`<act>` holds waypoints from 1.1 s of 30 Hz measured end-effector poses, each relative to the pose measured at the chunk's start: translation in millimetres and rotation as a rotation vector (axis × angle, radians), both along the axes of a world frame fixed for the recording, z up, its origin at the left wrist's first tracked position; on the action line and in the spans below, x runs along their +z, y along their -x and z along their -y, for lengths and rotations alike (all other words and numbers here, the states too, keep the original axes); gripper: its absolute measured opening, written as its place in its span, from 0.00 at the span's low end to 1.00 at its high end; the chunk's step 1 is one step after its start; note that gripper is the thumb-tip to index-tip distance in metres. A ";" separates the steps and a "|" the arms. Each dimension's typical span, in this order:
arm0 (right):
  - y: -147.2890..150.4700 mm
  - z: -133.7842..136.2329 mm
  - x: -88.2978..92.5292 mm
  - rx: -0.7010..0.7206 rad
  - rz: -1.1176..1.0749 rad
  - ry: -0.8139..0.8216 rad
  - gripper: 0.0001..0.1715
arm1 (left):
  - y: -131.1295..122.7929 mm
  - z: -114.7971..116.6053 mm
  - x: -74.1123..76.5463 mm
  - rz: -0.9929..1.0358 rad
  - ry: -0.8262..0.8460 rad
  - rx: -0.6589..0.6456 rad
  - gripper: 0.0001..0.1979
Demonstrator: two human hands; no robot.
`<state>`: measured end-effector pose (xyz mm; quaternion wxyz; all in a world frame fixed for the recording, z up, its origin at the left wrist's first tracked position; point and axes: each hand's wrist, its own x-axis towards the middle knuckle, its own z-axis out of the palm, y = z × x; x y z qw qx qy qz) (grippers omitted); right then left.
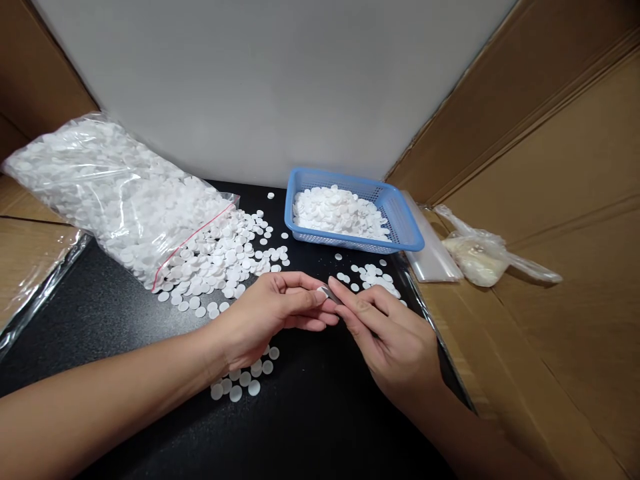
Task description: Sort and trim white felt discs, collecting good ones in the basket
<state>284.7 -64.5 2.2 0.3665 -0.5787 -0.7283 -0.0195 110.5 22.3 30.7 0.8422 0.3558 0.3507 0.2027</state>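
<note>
Between the thumb and fingers of my left hand (pixel 287 303) is a small white disc (pixel 323 291). My right hand (pixel 393 327) pinches a thin, dark grey blade-like tool (pixel 331 295), its tip touching the disc's edge. Most of the tool is hidden in the right fingers, so its exact kind is unclear. Both hands meet above the black tabletop (pixel 320 407). Under my left wrist lie several loose discs (pixel 245 379), and a small group of discs (pixel 373 277) lies just beyond my right hand.
A clear zip bag (pixel 110 193) full of white discs lies at the left, spilling a heap of discs (pixel 220 253). Behind my hands stands a blue basket (pixel 350 243) holding more discs. Flat plastic bags (pixel 433 250) and a knotted bag (pixel 477 257) lie right, beside cardboard (pixel 565 220).
</note>
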 end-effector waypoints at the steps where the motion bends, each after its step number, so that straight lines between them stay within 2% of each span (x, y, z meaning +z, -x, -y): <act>1: -0.1 0.1 0.4 0.003 0.003 0.001 0.21 | 0.1 0.0 0.0 -0.001 0.000 -0.004 0.04; 23: -0.6 0.3 4.2 0.011 0.039 -0.036 0.19 | 1.1 -1.4 0.3 -0.011 -0.042 -0.057 0.05; 33: -1.3 0.8 4.2 0.007 -0.061 0.008 0.18 | 2.3 -3.0 1.2 -0.055 -0.088 -0.059 0.04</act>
